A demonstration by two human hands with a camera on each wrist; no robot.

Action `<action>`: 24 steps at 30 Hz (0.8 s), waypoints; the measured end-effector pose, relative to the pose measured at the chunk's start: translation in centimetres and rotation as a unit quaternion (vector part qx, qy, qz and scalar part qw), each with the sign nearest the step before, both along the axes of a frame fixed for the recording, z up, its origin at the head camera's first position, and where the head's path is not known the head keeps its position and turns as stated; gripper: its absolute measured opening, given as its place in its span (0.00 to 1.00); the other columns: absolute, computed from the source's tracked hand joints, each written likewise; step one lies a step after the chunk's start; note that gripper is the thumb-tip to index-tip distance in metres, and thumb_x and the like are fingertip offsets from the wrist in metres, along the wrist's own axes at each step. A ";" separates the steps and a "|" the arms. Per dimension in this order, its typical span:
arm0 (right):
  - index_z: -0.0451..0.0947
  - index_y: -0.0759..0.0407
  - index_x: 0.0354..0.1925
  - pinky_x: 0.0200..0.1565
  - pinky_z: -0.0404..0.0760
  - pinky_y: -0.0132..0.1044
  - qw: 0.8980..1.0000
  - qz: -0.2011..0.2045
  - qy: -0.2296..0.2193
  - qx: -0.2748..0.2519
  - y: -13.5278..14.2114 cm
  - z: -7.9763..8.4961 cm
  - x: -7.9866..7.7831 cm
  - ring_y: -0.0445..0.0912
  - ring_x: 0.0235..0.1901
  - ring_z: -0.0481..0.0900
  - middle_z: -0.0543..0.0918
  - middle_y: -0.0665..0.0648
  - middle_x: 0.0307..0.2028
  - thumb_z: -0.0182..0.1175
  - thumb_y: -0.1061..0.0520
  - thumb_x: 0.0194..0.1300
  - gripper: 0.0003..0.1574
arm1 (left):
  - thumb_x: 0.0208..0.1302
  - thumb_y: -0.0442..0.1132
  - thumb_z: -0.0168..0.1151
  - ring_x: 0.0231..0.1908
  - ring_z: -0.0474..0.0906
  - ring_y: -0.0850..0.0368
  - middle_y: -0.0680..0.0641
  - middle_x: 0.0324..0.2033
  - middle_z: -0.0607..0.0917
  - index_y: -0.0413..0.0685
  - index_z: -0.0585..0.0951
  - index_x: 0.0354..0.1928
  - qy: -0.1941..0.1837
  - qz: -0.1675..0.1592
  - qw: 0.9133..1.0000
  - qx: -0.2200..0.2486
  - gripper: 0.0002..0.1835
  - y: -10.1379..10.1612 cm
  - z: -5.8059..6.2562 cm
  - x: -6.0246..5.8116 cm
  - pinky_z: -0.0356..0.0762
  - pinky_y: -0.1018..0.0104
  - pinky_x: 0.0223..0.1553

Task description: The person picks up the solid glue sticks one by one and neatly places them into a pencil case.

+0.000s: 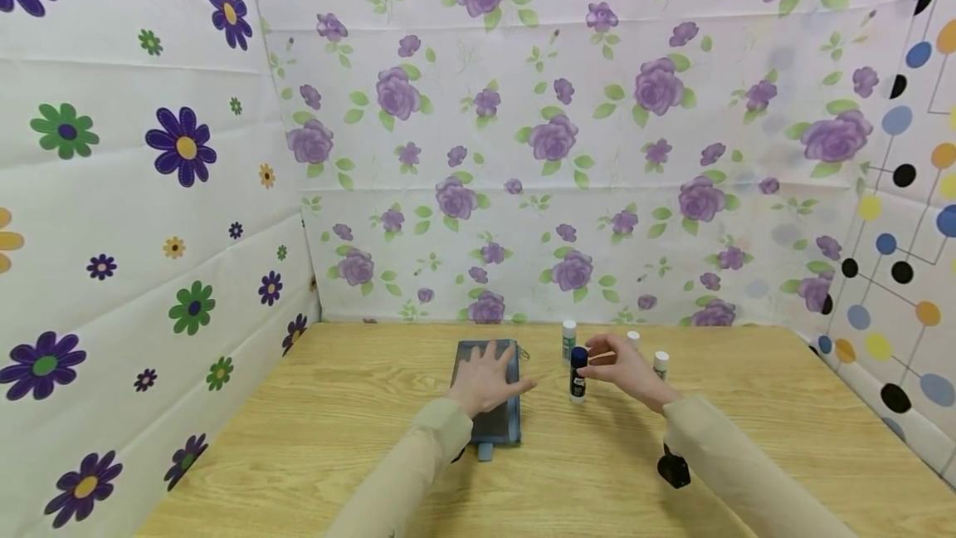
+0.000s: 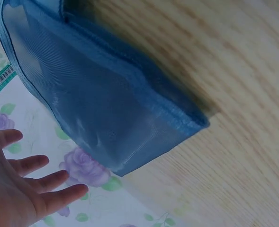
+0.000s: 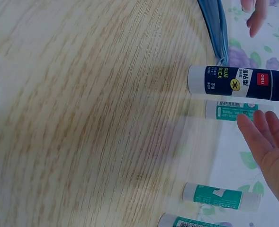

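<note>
My left hand (image 1: 484, 380) has its fingers spread over a blue mesh zip pouch (image 1: 504, 428). In the left wrist view the pouch (image 2: 96, 94) lies alongside that hand (image 2: 16, 189), its zip edge and soft sides showing. A dark blue glue stick (image 1: 578, 384) stands upright to the right of the pouch. My right hand (image 1: 627, 368) holds its cap end, thumb in front and index finger at the side. From the right wrist, the glue stick's label (image 3: 238, 81) shows, with a thumb tip overlapping the cap; the other fingers hang loosely.
Several green glue sticks with white caps stand around my right hand: one behind the blue one (image 1: 569, 339), another to the right (image 1: 660, 364). The wooden table (image 1: 336, 413) is bordered by a flowered curtain (image 1: 478, 256) at the back and patterned sheets at both sides.
</note>
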State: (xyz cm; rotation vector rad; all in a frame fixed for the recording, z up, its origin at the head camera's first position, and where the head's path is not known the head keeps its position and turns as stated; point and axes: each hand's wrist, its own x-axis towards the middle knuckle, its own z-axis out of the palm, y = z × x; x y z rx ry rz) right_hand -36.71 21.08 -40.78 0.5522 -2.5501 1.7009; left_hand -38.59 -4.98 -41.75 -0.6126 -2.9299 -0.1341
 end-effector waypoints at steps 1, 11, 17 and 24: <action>0.65 0.68 0.54 0.42 0.73 0.45 1.000 -0.002 0.000 0.001 0.0 0.0 0.0 0.57 0.46 0.72 0.71 0.64 0.46 0.65 0.57 0.55 0.32 | 0.56 0.72 0.40 0.57 0.59 0.34 0.38 0.63 0.58 0.55 0.59 0.68 -0.002 0.005 1.000 0.000 0.43 0.0 -0.1 -0.1 0.64 0.41 0.45; 0.65 0.70 0.52 0.42 0.74 0.45 1.000 0.003 -0.001 0.000 -0.5 0.5 0.3 0.58 0.46 0.72 0.73 0.66 0.45 0.65 0.61 0.54 0.30 | 0.55 0.73 0.37 0.59 0.55 0.34 0.38 0.63 0.58 0.58 0.59 0.68 -0.007 0.030 0.999 -0.022 0.43 0.2 -1.0 -0.6 0.56 0.35 0.48; 0.66 0.68 0.53 0.42 0.74 0.44 1.000 -0.007 -0.007 -0.001 -0.5 -0.1 0.0 0.58 0.47 0.71 0.73 0.64 0.46 0.65 0.61 0.54 0.30 | 0.55 0.74 0.36 0.59 0.55 0.34 0.37 0.63 0.59 0.57 0.61 0.67 -0.003 0.027 0.999 -0.024 0.42 0.1 -1.5 -0.8 0.54 0.34 0.48; 0.65 0.67 0.53 0.43 0.73 0.44 1.000 -0.009 -0.016 0.000 -0.8 -0.4 -0.1 0.57 0.47 0.71 0.73 0.62 0.46 0.66 0.59 0.53 0.31 | 0.55 0.74 0.34 0.59 0.56 0.35 0.38 0.62 0.60 0.58 0.62 0.66 -0.009 0.034 0.999 -0.032 0.42 -0.2 -1.9 -0.7 0.55 0.36 0.49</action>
